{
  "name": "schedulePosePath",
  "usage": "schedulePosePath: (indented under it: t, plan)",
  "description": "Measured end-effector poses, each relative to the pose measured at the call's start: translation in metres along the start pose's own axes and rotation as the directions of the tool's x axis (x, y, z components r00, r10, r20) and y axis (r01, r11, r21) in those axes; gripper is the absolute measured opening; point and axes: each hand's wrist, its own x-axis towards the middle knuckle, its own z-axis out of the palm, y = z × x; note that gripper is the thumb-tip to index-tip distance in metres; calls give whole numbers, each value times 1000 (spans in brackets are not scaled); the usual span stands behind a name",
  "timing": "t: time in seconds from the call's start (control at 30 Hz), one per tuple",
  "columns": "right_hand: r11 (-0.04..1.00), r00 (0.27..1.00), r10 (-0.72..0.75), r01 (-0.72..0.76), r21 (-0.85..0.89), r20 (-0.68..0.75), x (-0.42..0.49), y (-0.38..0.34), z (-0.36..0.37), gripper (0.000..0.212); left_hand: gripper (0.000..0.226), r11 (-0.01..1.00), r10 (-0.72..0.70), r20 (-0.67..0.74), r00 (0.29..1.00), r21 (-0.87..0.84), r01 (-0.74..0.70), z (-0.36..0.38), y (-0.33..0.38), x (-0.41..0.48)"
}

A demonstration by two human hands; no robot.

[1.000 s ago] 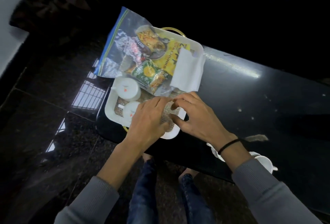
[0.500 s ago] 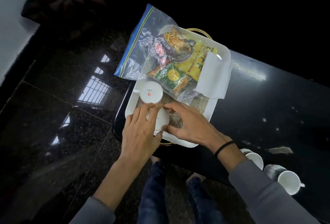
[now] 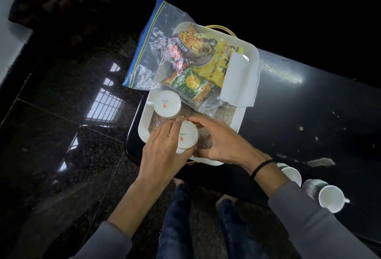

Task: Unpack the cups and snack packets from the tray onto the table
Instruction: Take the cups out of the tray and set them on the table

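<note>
Where the dark table [image 3: 309, 114] meets its near edge on the right, two white cups [image 3: 331, 198] stand upright, open mouths up, just beside each other; the left one is partly hidden behind the right sleeve [image 3: 305, 217]. A black band [image 3: 261, 167] circles the right wrist.

Left of these, at the table's left end, sits the white tray [image 3: 250, 51], lined with a woven mat [image 3: 222, 114]. Both hands work at its near end around one inverted cup [image 3: 187, 136], base upward with a small red mark showing. The left hand [image 3: 162, 155] has fingers half-curled against the cup's left side, thumb under its near edge. The right hand [image 3: 222, 143] is loosely spread, thumb reaching over the cup's far rim and fingers on the mat at its right. Whether the cup is lifted clear of the mat cannot be told.

Just beyond, touching or nearly touching it, a second inverted cup [image 3: 167, 105] stands at the tray's left side.

Farther in, a clear zip bag [image 3: 152, 52] with a blue edge holds the snack packets: a green one [image 3: 190, 83], a yellow one [image 3: 218, 62] and a dark one marked MIXTURE [image 3: 185, 50]. The bag overhangs the tray's far left rim. A folded white napkin [image 3: 240, 81] lies at the tray's right side.
</note>
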Motion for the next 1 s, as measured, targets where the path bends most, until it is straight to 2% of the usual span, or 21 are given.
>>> schedulePosePath:
  t: [0.17,0.27,0.47,0.63,0.77,1.0]
  plan:
    - [988,996,-13,26,152,-83,-20,11,-17,80,75,979,-88,53,995,-180,96,-8,33,8]
    - [952,987,53,-4,307,-150,-37,20,-31,75,72,917,-139,94,986,-362,164,-8,50,22]
    - [761,950,236,-51,647,-203,-72,52,-59,66,58,703,-138,257,956,-655,277,-2,85,50]
    - [599,900,376,-55,799,-220,-102,83,-78,63,57,585,-8,342,940,-761,281,18,115,61]
    - [426,870,476,-102,899,-127,-121,106,-90,51,60,689,147,350,925,-708,158,42,137,64]
    - [348,821,571,-258,901,15,-138,136,-102,42,47,775,91,375,923,-609,171,81,174,66]
